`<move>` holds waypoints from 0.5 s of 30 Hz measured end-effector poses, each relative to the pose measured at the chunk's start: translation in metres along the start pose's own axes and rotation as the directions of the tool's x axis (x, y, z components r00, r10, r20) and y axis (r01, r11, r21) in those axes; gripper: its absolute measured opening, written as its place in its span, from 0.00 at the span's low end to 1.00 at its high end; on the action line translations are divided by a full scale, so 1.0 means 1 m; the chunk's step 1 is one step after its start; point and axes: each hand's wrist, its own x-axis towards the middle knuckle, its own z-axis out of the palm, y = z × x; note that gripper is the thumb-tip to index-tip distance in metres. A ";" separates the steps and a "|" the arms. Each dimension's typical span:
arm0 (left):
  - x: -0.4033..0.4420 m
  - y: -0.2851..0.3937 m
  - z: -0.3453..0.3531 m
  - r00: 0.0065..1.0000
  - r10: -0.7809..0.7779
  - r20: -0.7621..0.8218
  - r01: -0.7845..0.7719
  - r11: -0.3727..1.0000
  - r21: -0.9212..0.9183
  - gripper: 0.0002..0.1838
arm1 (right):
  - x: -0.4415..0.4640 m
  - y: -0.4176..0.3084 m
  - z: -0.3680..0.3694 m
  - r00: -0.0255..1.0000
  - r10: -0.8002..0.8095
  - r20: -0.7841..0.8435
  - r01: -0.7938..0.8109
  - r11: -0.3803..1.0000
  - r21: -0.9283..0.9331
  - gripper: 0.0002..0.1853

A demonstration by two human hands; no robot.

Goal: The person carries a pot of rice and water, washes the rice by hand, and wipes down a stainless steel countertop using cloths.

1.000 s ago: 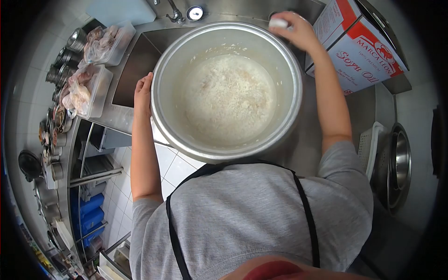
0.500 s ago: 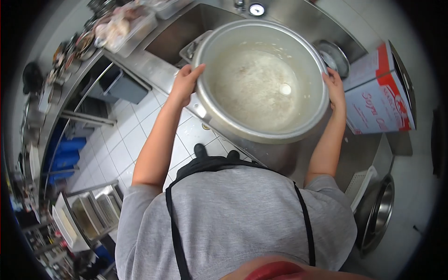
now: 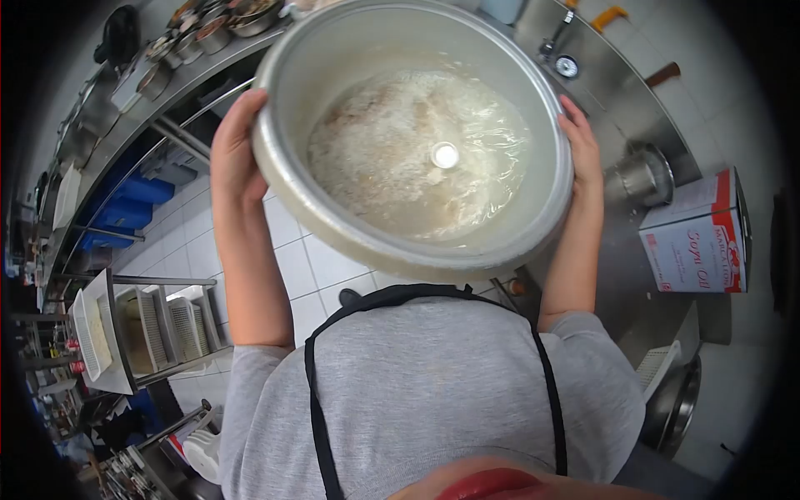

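A large round metal pot [image 3: 392, 250] is held up in front of my chest, slightly tilted. Inside it, rice [image 3: 375, 137] lies under cloudy water, and a small round white object [image 3: 445, 155] shows near the middle. My left hand [image 3: 237, 146] grips the pot's left side at the rim. On the opposite side, my right hand [image 3: 582, 142] holds the rim, its fingers along the outer edge.
A Soya Oil tin [image 3: 696, 242] stands on the steel counter at the right, near a metal pan [image 3: 646, 175]. A tap gauge [image 3: 567, 67] is at the upper right. Trays [image 3: 167, 329] sit on a rack at the left, above a tiled floor.
My right hand released the small white object, now in the pot, and took the rim. The pot was lifted from the sink area, and the view has turned left with it.
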 end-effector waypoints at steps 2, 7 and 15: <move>-0.023 0.040 -0.043 0.996 0.075 -0.038 -0.077 0.996 -0.054 0.09 | -0.004 0.004 0.069 0.993 0.038 0.109 -0.037 0.999 -0.009 0.25; -0.067 0.123 -0.169 0.969 0.163 -0.185 -0.179 0.981 -0.074 0.08 | -0.027 0.039 0.248 0.925 0.196 0.326 -0.223 0.973 0.050 0.23; -0.139 0.164 -0.364 0.796 0.191 -0.574 -0.354 0.917 -0.186 0.13 | -0.038 0.093 0.488 0.668 0.340 0.662 -0.385 0.919 -0.084 0.24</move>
